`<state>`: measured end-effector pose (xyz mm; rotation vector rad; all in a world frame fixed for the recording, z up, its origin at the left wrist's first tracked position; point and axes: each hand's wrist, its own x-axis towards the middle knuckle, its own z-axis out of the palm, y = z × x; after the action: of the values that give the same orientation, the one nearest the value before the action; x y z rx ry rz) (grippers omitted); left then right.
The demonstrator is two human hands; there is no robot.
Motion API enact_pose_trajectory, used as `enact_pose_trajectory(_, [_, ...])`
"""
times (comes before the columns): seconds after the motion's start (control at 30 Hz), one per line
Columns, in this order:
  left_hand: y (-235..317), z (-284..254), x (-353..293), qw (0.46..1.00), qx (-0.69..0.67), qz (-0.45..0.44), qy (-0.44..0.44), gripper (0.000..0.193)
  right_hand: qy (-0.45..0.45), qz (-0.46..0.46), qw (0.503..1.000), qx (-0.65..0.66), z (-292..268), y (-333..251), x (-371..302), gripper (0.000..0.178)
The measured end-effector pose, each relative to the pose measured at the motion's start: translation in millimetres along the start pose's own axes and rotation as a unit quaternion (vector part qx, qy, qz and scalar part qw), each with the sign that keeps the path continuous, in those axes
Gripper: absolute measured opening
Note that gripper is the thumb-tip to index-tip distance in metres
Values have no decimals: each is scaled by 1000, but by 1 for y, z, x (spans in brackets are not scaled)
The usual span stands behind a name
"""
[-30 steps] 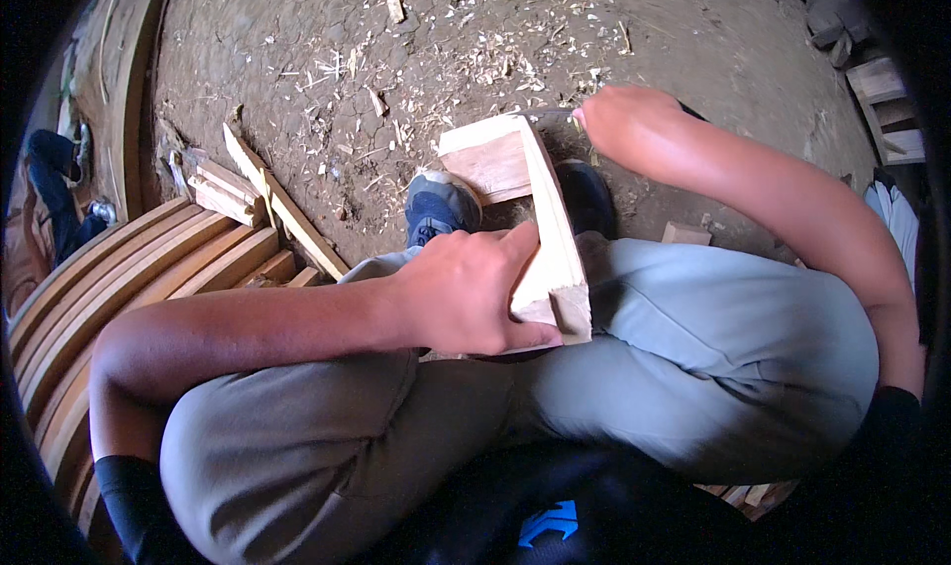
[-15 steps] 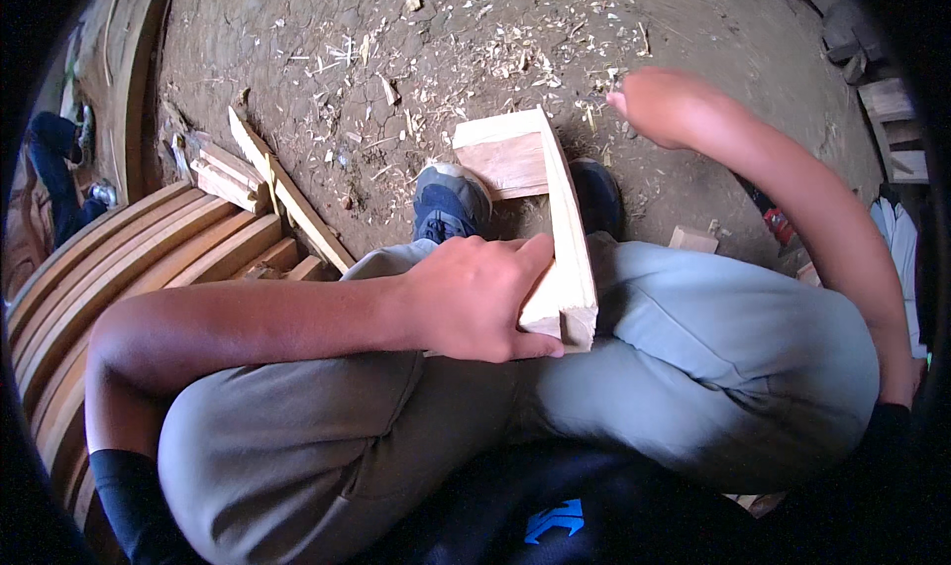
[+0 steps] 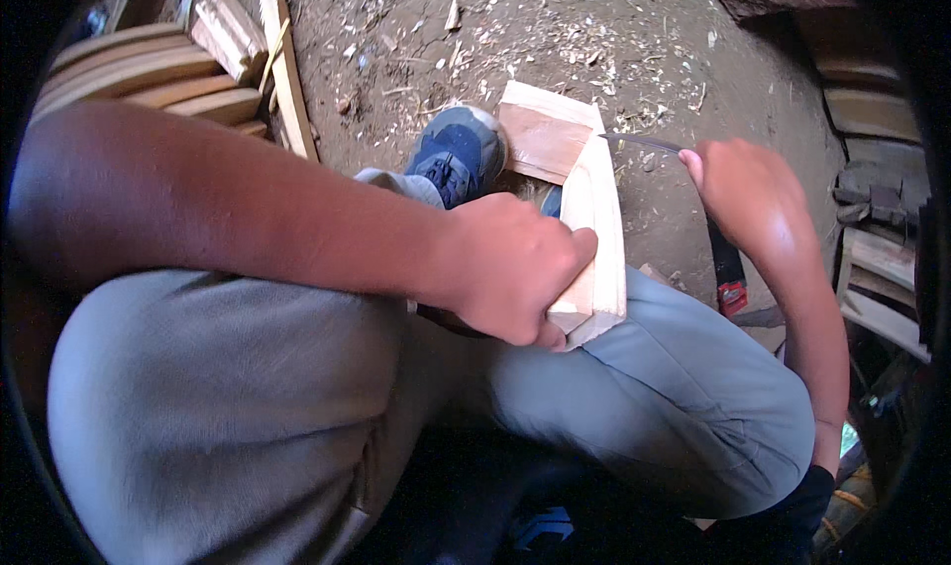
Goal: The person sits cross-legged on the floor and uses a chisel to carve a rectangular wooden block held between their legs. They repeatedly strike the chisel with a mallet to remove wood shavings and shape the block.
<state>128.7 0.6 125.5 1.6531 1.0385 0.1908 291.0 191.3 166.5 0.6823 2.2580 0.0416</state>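
Note:
My left hand (image 3: 520,268) is closed round the near end of a pale, tapered piece of wood (image 3: 599,223), which slopes up toward me between my knees. Its far end meets a squared wooden block (image 3: 545,134) beside my left shoe. On the right, my right hand (image 3: 748,189) is closed on a tool with a thin dark blade (image 3: 639,141). The blade points left, its tip at the tapered piece's far end; whether it cuts in cannot be seen. My fingers hide the handle.
Curved wooden pieces (image 3: 149,65) are stacked at the left, near a long split stick (image 3: 287,80). Shavings (image 3: 495,40) litter the dirt floor. A black and red object (image 3: 730,293) lies below my right wrist. More timber (image 3: 882,258) is piled at the right edge.
My right hand has come down toward the wood, and its blade now reaches the far end. My left hand keeps its grip. The whole view has shifted and turned.

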Motion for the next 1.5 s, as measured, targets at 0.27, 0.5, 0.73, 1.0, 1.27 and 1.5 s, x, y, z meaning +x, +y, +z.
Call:
enact_pose_trajectory(0.27, [-2,4,-8,999,-21,-17,17,62,6,-28,993,-115,-26,-32,8,42])
enact_pose_trajectory(0.5, [-1,1,-9,999,-18,-30,17,62,-3,-28,989,-144,-10,-41,19,42])
enact_pose_trajectory(0.73, [-3,4,-8,999,-26,-30,14,61,13,-7,990,-140,-2,-33,36,41])
enact_pose_trajectory(1.0, [-1,4,-9,999,-25,-29,16,62,21,-23,992,-124,-17,-31,26,41])
enact_pose_trajectory(1.27, [-3,4,-8,999,-18,-27,17,62,21,-29,984,-172,-5,-39,37,36])
enact_pose_trajectory(1.5, [-3,6,-8,999,-25,-23,24,61,24,-33,980,-192,-1,-42,46,39])
